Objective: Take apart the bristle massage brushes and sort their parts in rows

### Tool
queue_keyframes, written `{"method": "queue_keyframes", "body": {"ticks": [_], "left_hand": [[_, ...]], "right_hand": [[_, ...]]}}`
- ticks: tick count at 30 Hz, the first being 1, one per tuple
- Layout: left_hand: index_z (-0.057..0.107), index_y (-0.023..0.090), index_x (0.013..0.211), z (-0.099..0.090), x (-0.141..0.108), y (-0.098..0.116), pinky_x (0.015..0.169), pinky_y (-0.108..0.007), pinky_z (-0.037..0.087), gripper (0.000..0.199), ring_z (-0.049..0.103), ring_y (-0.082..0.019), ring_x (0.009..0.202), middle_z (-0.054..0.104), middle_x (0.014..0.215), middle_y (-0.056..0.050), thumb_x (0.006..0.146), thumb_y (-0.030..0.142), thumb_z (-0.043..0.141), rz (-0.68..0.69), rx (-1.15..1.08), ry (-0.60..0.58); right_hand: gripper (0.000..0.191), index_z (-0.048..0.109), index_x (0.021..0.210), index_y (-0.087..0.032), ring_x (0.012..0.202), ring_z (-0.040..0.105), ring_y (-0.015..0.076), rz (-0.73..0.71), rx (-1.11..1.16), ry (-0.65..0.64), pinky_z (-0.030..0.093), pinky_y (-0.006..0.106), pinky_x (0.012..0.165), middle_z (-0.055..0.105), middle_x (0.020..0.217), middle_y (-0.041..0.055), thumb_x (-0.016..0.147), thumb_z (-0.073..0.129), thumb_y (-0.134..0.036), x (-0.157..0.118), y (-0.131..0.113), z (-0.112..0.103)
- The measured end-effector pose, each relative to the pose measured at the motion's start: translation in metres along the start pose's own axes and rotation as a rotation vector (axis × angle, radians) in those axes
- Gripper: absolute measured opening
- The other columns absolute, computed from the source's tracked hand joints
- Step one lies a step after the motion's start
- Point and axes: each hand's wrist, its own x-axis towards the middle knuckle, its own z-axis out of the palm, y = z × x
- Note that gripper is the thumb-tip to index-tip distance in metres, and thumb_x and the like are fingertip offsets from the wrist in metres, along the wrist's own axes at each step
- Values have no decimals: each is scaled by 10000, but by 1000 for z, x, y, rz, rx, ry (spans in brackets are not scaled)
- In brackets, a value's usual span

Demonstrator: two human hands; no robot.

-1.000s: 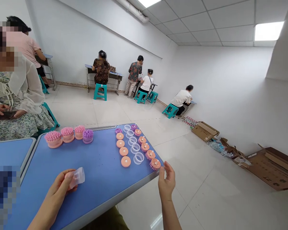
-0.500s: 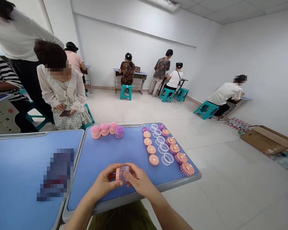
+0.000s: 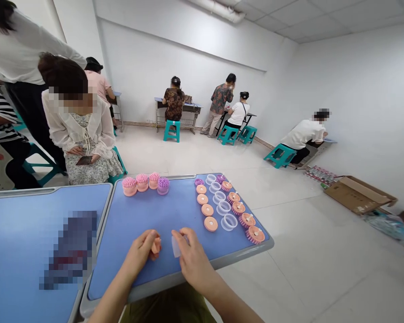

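Your left hand (image 3: 141, 249) is curled closed around a peach disc (image 3: 156, 246) — a firm, even pinch suits it — while your right hand (image 3: 193, 255) grips a clear plastic cup (image 3: 177, 246) just beside it, both above the blue desk (image 3: 114, 273). Farther out lie rows of spare peach discs (image 3: 207, 210), spare clear cups (image 3: 222, 208) and bristled pink brush heads (image 3: 247, 220).

Wht walls (image 3: 188, 54), tile flr (image 3: 175, 154), teal stools (image 3: 173, 130) by desks (image 3: 192, 106)

bare left hand (image 3: 140, 249), bare right hand (image 3: 194, 264), olive-green clothing (image 3: 170, 306)
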Motion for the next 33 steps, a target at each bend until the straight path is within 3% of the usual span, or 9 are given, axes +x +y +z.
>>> {"method": "queue_keyframes", "body": {"ticks": [5,10,13,16,21,26,30,33], "left_hand": [[581,187,788,-5,1,1,480,-249,437,398,487,-125,461,614,635,22,738,559,449,-29,-76,105],[607,195,805,-2,5,1,484,-246,457,444,494,-127,464,660,669,5,698,601,463,-45,-23,144],[620,195,804,0,6,2,472,-240,461,451,494,-125,457,667,660,0,680,607,485,-39,-15,136],[614,193,817,1,4,2,469,-240,458,435,504,-131,474,665,678,-8,688,591,496,-17,-1,144],[595,194,865,-2,7,-3,494,-246,474,473,553,-161,560,676,747,-25,690,619,485,-11,43,82],[540,190,949,-1,11,-11,579,-263,503,480,613,-189,697,685,845,-47,674,584,553,-5,19,27],[515,188,954,3,8,-14,764,-305,506,486,622,-228,900,668,972,-79,604,483,680,30,-65,-21],[487,186,1104,2,5,-16,780,-320,508,651,626,-230,905,622,1090,-99,545,391,749,45,-96,-126]], "right_hand": [[543,451,1206,-221,1093,459,224,142,3,273,420,404,926,502,1134,87,693,473,-46,-18,24,-18],[490,460,1212,-197,1003,514,256,484,-77,543,453,421,831,592,1070,96,749,573,-316,-53,64,-37],[527,469,1210,-181,1026,500,272,654,-83,598,443,415,830,596,1086,99,739,573,-392,-71,85,-41],[545,479,1199,-159,1036,485,279,733,-76,604,422,412,851,587,1115,108,731,564,-425,-79,99,-40],[564,478,1197,-152,1051,474,284,773,-85,601,417,397,848,567,1147,120,726,545,-455,-80,114,-34],[620,413,1255,-144,1040,490,284,773,-94,611,425,407,832,530,1182,144,732,551,-448,-81,113,-37],[573,433,1233,-157,985,516,274,656,-104,716,441,425,799,535,1154,154,742,562,-424,-83,94,-42],[393,537,1095,-174,864,565,231,605,67,709,469,395,768,605,1025,129,775,528,-402,-77,67,-35]]}}
